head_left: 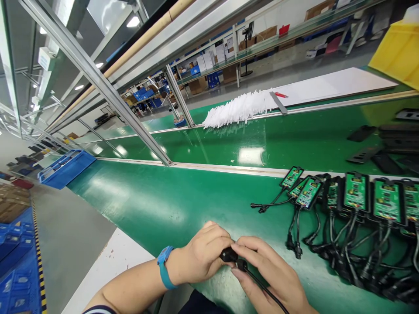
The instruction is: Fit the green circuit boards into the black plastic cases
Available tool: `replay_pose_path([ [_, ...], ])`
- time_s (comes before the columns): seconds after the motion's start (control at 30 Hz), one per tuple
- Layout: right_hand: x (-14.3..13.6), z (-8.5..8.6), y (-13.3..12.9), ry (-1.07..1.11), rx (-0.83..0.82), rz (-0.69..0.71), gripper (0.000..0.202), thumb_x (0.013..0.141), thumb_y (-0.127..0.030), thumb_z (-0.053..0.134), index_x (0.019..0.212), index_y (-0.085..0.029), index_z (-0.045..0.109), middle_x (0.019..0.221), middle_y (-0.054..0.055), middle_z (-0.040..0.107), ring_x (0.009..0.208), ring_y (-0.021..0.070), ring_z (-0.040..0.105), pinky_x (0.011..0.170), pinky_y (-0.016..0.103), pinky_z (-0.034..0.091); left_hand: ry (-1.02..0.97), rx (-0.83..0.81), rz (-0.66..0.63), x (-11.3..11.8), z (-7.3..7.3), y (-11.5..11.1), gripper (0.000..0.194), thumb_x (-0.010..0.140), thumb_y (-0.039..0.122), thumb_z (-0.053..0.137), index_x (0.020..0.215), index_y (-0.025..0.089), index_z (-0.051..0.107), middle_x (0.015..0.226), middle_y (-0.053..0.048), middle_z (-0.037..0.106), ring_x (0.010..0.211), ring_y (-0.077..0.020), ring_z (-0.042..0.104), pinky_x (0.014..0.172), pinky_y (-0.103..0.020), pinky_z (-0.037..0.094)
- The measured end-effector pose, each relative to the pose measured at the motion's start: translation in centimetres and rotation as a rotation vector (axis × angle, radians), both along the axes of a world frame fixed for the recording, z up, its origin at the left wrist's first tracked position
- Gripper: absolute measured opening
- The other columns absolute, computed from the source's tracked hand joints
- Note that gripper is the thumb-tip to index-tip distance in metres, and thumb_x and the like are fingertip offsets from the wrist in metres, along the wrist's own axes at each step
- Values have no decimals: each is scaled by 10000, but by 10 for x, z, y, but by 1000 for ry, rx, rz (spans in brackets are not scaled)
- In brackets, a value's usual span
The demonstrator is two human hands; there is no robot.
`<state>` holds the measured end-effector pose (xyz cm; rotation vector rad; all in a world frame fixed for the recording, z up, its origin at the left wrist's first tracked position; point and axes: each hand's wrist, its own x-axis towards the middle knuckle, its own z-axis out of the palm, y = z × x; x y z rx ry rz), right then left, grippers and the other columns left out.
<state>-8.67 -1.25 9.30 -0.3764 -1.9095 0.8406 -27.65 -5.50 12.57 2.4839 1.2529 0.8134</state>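
Note:
At the front edge of the green bench (183, 198), my left hand (206, 253) is closed around a black cable connector (228, 255). A blue wrist strap (166, 261) circles that wrist. My right hand (270, 272) pinches the ring-shaped end of the same connector, and a black cable (266, 290) runs from it under my palm. Part of the connector is hidden by my fingers. To the right lie several open black cases with green circuit boards (356, 192), their black cables (350, 244) tangled in front.
A metal post (131, 117) rises from the bench's rear rail. Behind it are a pile of white strips (240, 107), a steel ruler (278, 103), a red cutter (281, 94) and a yellow bin (397, 54). Dark covers (363, 155) lie at right; a blue tray (67, 168) sits far left.

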Motion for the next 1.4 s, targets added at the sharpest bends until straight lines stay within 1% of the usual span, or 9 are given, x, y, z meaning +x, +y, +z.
replay_pose_path([
  [0.3, -5, 1, -3, -20, -79, -28, 240, 871, -87, 495, 1038, -216, 610, 917, 59, 617, 819, 156, 620, 719, 259, 540, -76, -127, 8, 2, -4, 0, 171, 950, 243, 433, 959, 144, 573, 820, -94, 638, 774, -181, 580, 741, -328, 443],
  [0.4, -4, 0, -2, -65, -133, -10, 212, 890, -114, 482, 1033, -207, 607, 932, 70, 616, 866, 171, 605, 766, 298, 532, -114, -216, 73, 3, -5, 0, 157, 933, 254, 488, 880, 155, 598, 792, -71, 644, 743, -165, 576, 722, -298, 449],
  [0.5, 0, -2, 6, -61, -198, -104, 155, 883, -152, 524, 998, -189, 620, 917, 69, 619, 882, 178, 599, 790, 322, 521, -153, -323, 178, -1, -6, 0, 157, 913, 293, 534, 948, 165, 618, 850, -58, 662, 771, -159, 586, 725, -272, 455],
  [0.6, 2, -3, 17, -40, -304, -152, 101, 857, -180, 579, 934, -171, 643, 869, 55, 630, 812, 164, 605, 744, 307, 514, -212, -486, 216, -8, -9, 0, 216, 933, 321, 489, 988, 159, 622, 817, -40, 663, 744, -152, 595, 707, -256, 454],
  [0.73, 0, -5, 24, -119, -438, -54, 68, 837, -185, 603, 826, -160, 666, 778, 28, 634, 729, 141, 594, 679, 267, 480, -302, -635, 212, -14, -21, -6, 268, 939, 340, 470, 870, 133, 625, 682, -23, 629, 660, -138, 586, 669, -246, 441],
  [0.83, -3, -9, 24, -153, -516, -36, 129, 841, -219, 598, 751, -151, 661, 729, 22, 616, 702, 137, 571, 655, 262, 454, -457, -786, 242, -14, -32, -11, 285, 924, 384, 498, 886, 121, 601, 739, -41, 647, 592, -114, 568, 589, -227, 427],
  [0.93, -7, -15, 25, -95, -718, -3, 188, 852, -287, 585, 763, -135, 652, 680, 11, 595, 616, 116, 544, 581, 240, 434, -636, -938, 245, -15, -38, -13, 317, 908, 433, 519, 926, 118, 555, 770, -50, 658, 517, -90, 545, 511, -206, 395],
  [1.17, -6, -12, 30, -19, -1034, 81, 267, 767, -397, 658, 718, -142, 593, 568, -39, 539, 462, 80, 479, 464, 212, 371, -668, -877, 279, -15, -43, -13, 338, 909, 452, 507, 899, 121, 576, 716, -32, 634, 526, -88, 529, 557, -215, 395],
  [1.4, 31, 1, 14, -111, -1057, -32, 255, 768, -388, 671, 723, -142, 616, 570, -26, 561, 442, 76, 482, 431, 205, 340, -769, -992, 154, 3, -63, -11, 385, 888, 480, 528, 1045, 131, 573, 737, -45, 642, 462, -84, 537, 478, -202, 363],
])
